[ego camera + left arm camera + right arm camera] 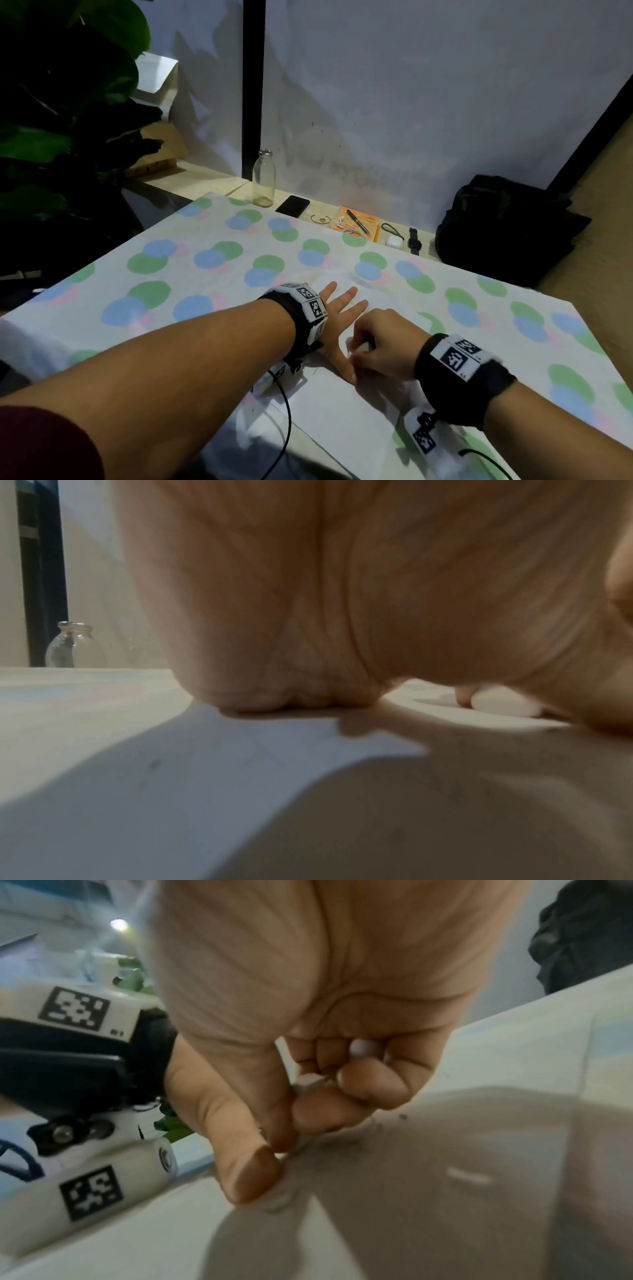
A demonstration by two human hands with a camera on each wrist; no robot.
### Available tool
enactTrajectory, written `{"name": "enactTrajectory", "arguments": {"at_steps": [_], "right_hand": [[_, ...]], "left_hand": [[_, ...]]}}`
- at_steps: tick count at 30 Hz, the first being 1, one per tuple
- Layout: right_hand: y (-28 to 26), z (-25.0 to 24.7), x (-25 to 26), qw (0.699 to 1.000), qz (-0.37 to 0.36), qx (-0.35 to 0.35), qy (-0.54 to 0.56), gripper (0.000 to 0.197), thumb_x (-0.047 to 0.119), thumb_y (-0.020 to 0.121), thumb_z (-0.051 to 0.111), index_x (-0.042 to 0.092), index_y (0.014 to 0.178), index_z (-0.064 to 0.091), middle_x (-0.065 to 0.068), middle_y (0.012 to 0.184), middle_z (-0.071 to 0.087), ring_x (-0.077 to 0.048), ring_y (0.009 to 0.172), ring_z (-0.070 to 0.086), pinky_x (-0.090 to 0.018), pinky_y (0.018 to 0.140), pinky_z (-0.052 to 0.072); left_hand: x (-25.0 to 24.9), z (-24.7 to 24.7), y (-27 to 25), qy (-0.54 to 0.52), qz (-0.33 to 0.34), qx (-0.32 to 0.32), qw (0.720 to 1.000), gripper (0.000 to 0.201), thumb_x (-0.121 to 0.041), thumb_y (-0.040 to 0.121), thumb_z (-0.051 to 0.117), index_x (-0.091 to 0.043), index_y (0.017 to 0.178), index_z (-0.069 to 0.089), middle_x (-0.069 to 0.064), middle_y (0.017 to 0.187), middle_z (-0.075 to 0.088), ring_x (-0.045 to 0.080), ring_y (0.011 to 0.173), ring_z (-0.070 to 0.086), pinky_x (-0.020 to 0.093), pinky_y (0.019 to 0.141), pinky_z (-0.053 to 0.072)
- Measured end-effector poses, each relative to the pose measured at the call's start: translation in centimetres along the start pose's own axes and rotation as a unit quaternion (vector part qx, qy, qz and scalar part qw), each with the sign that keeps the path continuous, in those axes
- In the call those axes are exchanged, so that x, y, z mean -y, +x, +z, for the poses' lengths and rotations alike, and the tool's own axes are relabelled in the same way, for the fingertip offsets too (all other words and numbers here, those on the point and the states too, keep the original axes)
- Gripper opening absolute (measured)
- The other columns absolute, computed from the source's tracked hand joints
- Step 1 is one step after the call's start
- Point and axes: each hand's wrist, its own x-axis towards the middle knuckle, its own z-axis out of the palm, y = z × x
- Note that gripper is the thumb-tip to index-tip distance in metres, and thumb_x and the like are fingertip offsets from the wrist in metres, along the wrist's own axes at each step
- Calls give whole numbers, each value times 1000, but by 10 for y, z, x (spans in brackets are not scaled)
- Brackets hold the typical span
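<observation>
A white paper sheet (342, 411) lies on the dotted tablecloth (205, 274). My left hand (337, 308) rests flat on the sheet with fingers spread and straight; in the left wrist view its palm (308, 615) presses down on the paper (205, 777). Just right of it, my right hand (380, 346) is curled, its fingertips pinching a small white eraser (308, 1081) against the paper (445, 1177). The eraser (270, 706) also shows under the left palm's far edge. Dark crumbs (404, 1116) lie beside the right hand (291, 1123).
Along the wall behind the cloth stand an empty glass bottle (263, 178), a black phone (293, 206), a pen (357, 221) on an orange pad, a white earbud case (394, 240) and a watch (414, 240). A black bag (507, 229) sits far right, a plant (68, 102) far left.
</observation>
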Motion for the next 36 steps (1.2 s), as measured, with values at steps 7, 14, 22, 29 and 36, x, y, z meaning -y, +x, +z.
{"name": "enactTrajectory", "arguments": {"at_steps": [7, 14, 22, 29, 36], "right_hand": [[-5, 10, -1, 998, 25, -45, 22, 16, 38, 80, 76, 27, 83, 65, 15, 81, 60, -4, 80, 59, -15, 64, 42], [10, -2, -10, 999, 35, -34, 0, 21, 43, 83, 76, 25, 90, 69, 15, 85, 62, -7, 79, 60, -21, 72, 47], [41, -6, -8, 993, 81, -78, -20, 17, 36, 84, 73, 22, 86, 64, 6, 94, 64, -15, 86, 60, -25, 71, 45], [38, -13, -17, 994, 78, -70, -2, 18, 39, 82, 76, 26, 83, 64, 8, 94, 66, -12, 85, 62, -22, 71, 47], [30, 1, 6, 1000, 8, -6, -5, 15, 37, 82, 74, 26, 84, 64, 11, 84, 64, -9, 77, 61, -24, 69, 48]], "left_hand": [[23, -1, -10, -7, 9, -2, 1000, 149, -104, 47, 49, -34, 156, -24, -12, 164, -31, 25, 154, -24, 62, 121, -7], [32, 8, -10, 6, 12, -6, 1000, 147, -110, 36, 35, -45, 151, -29, -15, 161, -34, 27, 153, -24, 66, 119, -6], [32, 5, -10, 8, 6, 10, 1000, 143, -108, 38, 37, -48, 149, -30, -14, 161, -35, 28, 153, -25, 68, 119, -4], [30, 6, -13, 1, 7, -9, 1000, 140, -106, 45, 43, -47, 152, -27, -14, 162, -33, 28, 154, -23, 70, 118, -1], [30, 8, -7, 6, -3, 4, 1000, 144, -105, 38, 41, -47, 151, -26, -13, 162, -34, 28, 152, -27, 70, 117, -2]]}}
